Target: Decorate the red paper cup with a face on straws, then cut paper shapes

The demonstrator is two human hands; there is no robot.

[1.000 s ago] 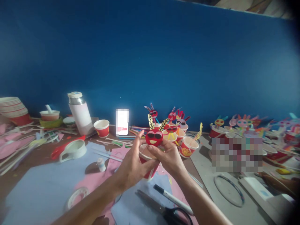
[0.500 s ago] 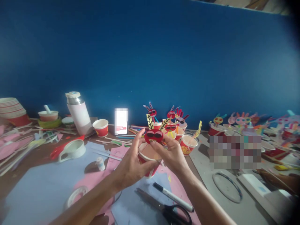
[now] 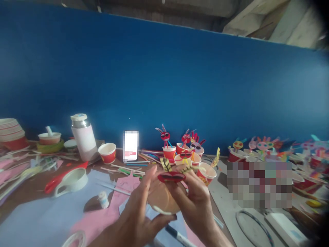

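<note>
My left hand is wrapped round the side of a paper cup, which is tipped so its brown inside shows. Between the thumb and fingers of my right hand is a red paper bug face with dark eyes, held at the cup's far rim. Yellow leaf-like feelers with black markings rise from the face. It is seen nearly edge-on. A black-capped marker lies below the cup on blue and pink paper.
Finished cups with paper bugs stand behind my hands, and more crowd the right side. At left are a white flask, an empty paper cup, a pale mug, a small bottle and a tape roll. A lit phone leans by sticks.
The view has tilted up, so the scene sits lower. The cup has tipped to show more of its inside, and the bug face has turned edge-on. Both hands keep their holds.
</note>
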